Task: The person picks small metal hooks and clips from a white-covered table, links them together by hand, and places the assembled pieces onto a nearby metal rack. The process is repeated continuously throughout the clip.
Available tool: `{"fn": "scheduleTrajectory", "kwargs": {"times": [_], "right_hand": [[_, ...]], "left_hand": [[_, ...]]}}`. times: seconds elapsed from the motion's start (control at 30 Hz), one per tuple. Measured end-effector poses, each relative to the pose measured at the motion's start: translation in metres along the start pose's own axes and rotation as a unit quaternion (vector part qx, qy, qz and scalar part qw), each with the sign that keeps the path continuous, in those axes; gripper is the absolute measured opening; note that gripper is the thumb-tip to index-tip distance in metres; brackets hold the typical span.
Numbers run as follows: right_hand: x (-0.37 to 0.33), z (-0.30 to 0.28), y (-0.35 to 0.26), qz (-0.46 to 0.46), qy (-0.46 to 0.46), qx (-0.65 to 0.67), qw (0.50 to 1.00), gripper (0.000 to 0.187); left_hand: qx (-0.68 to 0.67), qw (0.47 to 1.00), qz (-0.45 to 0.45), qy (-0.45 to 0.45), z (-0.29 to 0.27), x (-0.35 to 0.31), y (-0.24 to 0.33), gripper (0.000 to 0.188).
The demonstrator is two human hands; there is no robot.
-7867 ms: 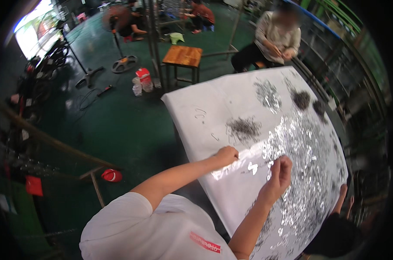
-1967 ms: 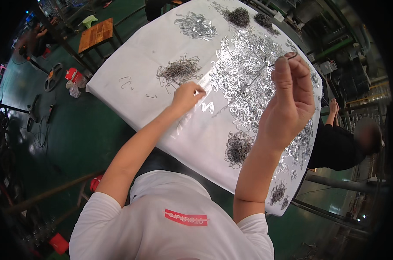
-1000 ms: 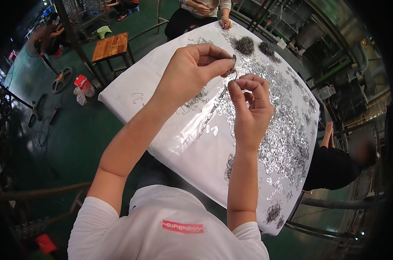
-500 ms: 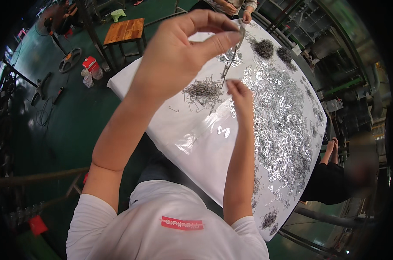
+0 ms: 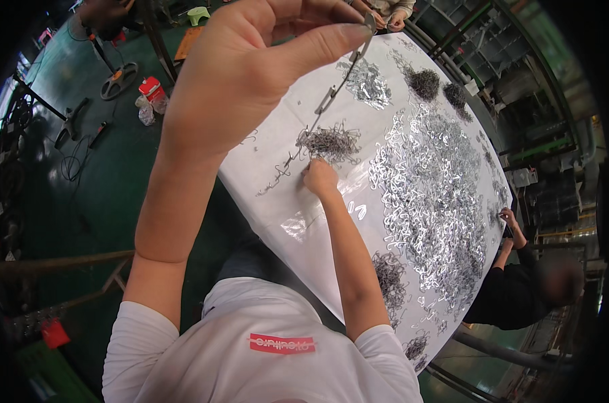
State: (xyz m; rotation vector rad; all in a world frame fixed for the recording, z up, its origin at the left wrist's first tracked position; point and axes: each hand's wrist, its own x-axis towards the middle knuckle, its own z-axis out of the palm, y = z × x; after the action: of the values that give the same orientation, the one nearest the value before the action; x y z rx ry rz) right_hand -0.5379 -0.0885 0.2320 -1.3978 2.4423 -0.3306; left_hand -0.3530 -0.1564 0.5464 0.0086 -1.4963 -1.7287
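Observation:
My left hand (image 5: 251, 67), raised high and close to the camera, pinches the upper end of a thin chain of dark metal pieces (image 5: 327, 99) between thumb and fingers. The chain slants down to the left, and its lower part appears to trail over the white table. Lower down, my right hand (image 5: 321, 178) is closed at the near edge of a heap of wire hooks (image 5: 331, 141), beside the chain. Its fingertips are hidden, so I cannot tell what they hold.
A wide spread of shiny bent metal clips (image 5: 432, 195) covers the right part of the white table (image 5: 318, 262). Darker heaps (image 5: 423, 84) and a pile of flat silver pieces (image 5: 368, 84) lie farther back. Other people's hands (image 5: 388, 23) work at the far edge and right side.
My right hand has moved left and toward me, to the near side of the hook heap. The left hand, still pinching the chain, looks nearer; the chain now slants farther left.

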Motion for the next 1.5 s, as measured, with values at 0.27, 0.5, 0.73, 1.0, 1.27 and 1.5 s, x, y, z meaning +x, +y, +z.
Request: {"fn": "scheduleTrajectory", "kwargs": {"times": [0.27,0.5,0.73,1.0,1.27,1.5], "right_hand": [[0.005,0.019,0.007,-0.022,0.040,-0.045,0.998,0.019],[-0.003,0.002,0.058,0.019,0.043,0.085,0.995,0.022],[0.019,0.027,0.040,-0.057,0.040,-0.036,0.997,0.028],[-0.022,-0.060,0.063,0.006,-0.032,0.323,0.946,0.027],[-0.151,-0.259,-0.031,-0.202,0.101,0.674,0.704,0.013],[-0.194,-0.299,-0.070,-0.205,0.143,0.637,0.729,0.016]], "left_hand": [[0.140,0.989,0.042,0.037,0.024,-0.022,0.013,0.019],[0.107,0.994,-0.031,-0.022,0.050,-0.026,0.014,0.016],[0.146,0.988,-0.042,-0.029,0.065,-0.031,0.016,0.014],[0.147,0.988,-0.050,-0.011,0.063,-0.038,0.005,0.017],[0.152,0.987,-0.044,0.014,0.074,-0.042,-0.007,0.017],[0.149,0.987,-0.059,-0.004,0.090,-0.037,-0.010,0.016]]}}
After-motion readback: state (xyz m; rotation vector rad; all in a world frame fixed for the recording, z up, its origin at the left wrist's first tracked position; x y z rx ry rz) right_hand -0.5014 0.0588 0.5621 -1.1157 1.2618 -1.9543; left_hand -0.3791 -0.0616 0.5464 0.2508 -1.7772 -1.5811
